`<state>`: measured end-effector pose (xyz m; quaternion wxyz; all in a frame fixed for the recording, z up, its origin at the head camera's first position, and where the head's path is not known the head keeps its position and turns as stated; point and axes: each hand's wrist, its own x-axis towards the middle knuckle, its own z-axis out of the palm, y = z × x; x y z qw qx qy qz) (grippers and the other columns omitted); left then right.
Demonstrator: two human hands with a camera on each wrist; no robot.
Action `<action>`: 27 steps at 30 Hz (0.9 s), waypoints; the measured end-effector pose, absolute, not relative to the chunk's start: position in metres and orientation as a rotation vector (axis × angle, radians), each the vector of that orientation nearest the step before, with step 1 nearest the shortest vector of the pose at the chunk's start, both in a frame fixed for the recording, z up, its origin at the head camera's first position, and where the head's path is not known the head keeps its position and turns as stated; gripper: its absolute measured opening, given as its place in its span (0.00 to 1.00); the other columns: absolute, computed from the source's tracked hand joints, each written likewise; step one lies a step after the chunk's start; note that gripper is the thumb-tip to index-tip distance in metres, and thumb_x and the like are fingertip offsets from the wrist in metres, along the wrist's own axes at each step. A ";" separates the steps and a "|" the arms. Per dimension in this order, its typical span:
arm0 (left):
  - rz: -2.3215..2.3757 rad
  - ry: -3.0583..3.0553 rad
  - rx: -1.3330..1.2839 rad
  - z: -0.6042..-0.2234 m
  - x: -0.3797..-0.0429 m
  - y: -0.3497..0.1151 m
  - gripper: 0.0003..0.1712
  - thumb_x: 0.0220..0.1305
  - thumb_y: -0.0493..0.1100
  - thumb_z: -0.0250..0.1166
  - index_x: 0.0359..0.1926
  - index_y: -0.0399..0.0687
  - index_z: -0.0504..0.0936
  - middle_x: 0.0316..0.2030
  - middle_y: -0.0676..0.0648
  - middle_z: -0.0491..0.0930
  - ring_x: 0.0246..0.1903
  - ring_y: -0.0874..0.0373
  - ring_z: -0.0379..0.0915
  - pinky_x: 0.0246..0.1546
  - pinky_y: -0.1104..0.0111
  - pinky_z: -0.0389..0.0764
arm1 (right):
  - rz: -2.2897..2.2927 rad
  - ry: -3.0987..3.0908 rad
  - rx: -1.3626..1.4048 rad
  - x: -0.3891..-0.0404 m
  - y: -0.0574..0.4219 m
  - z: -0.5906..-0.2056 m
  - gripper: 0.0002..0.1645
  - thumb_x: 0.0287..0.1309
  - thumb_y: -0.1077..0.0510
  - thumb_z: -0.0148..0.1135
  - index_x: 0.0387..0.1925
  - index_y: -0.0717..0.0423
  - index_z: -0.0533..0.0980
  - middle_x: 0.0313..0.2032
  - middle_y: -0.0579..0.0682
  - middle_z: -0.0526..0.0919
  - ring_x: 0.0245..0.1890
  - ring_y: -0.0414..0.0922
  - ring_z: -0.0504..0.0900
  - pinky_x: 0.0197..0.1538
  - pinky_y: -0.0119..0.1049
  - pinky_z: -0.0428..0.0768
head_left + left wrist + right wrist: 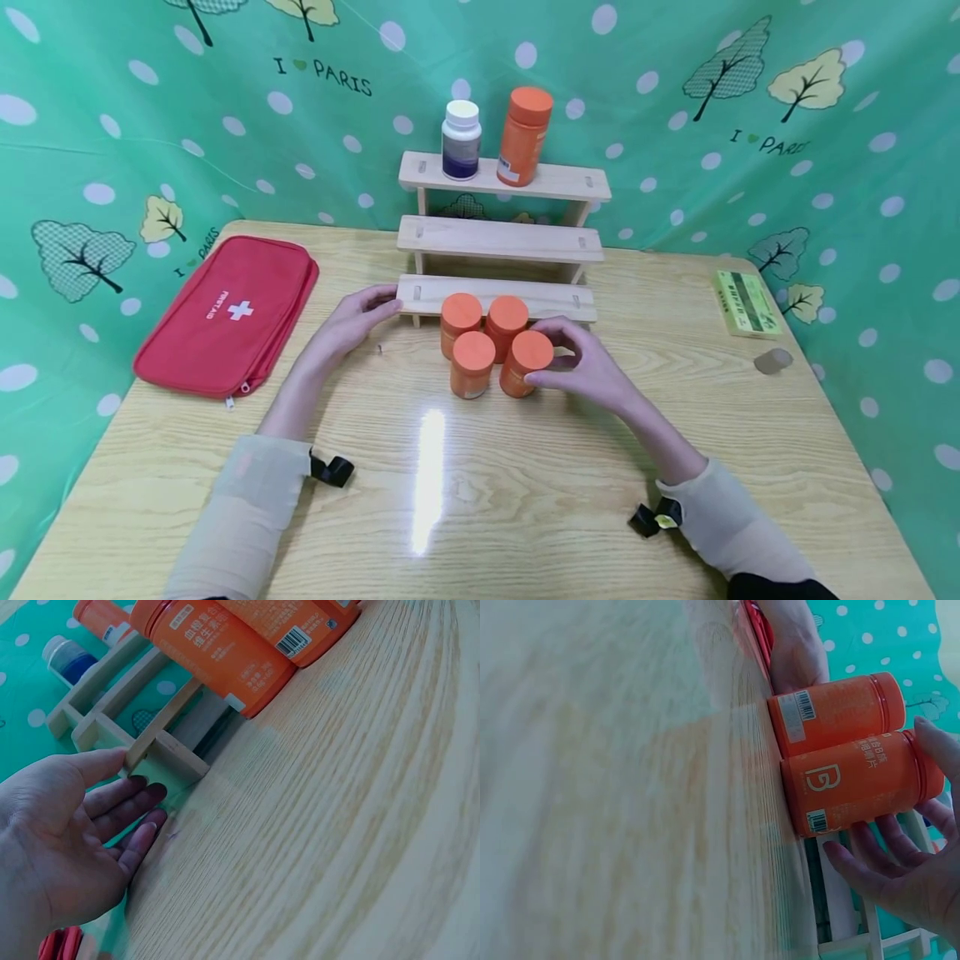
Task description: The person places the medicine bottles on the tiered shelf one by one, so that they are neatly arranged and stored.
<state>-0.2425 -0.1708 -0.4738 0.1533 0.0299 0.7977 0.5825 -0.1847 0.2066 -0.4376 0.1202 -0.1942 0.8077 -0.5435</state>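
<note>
Several orange bottles with orange caps stand close together in front of a three-tier wooden rack (498, 237). My right hand (588, 371) grips the front right orange bottle (527, 363), thumb on one side and fingers round the other. In the right wrist view, that bottle (855, 784) is upright on the table, beside a second orange bottle (836, 712). At the left end of the rack's lowest shelf (495, 297) is my left hand (352, 321). Seen from the left wrist, its thumb touches the shelf end while the other fingers bend loosely below, holding nothing.
On the top shelf stand a white bottle with a dark label (461, 140) and a taller orange bottle (525, 136). A red first aid pouch (228, 317) lies at left. A green-yellow box (746, 304) and a small grey cylinder (772, 361) are at right.
</note>
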 end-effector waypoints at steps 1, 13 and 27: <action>1.668 2.288 0.084 -0.473 -0.242 -0.171 0.37 0.77 0.52 0.59 0.78 0.41 0.61 0.75 0.36 0.65 0.76 0.42 0.59 0.80 0.51 0.59 | -1.588 2.358 -0.569 -0.185 0.206 -0.438 0.34 0.52 0.62 0.79 0.61 0.50 0.75 0.58 0.51 0.79 0.55 0.49 0.81 0.58 0.47 0.86; 1.672 2.290 0.114 -0.472 -0.241 -0.172 0.36 0.78 0.51 0.58 0.78 0.41 0.62 0.75 0.36 0.65 0.75 0.42 0.60 0.80 0.50 0.59 | -1.614 2.317 -0.563 -0.183 0.206 -0.436 0.33 0.54 0.63 0.77 0.62 0.52 0.75 0.60 0.51 0.78 0.56 0.50 0.79 0.56 0.39 0.87; 1.676 2.298 0.118 -0.475 -0.241 -0.173 0.35 0.77 0.52 0.58 0.77 0.41 0.63 0.74 0.36 0.66 0.75 0.42 0.60 0.79 0.50 0.60 | -1.568 2.397 -0.587 -0.190 0.220 -0.420 0.31 0.60 0.60 0.74 0.63 0.50 0.73 0.56 0.50 0.80 0.56 0.46 0.81 0.56 0.36 0.86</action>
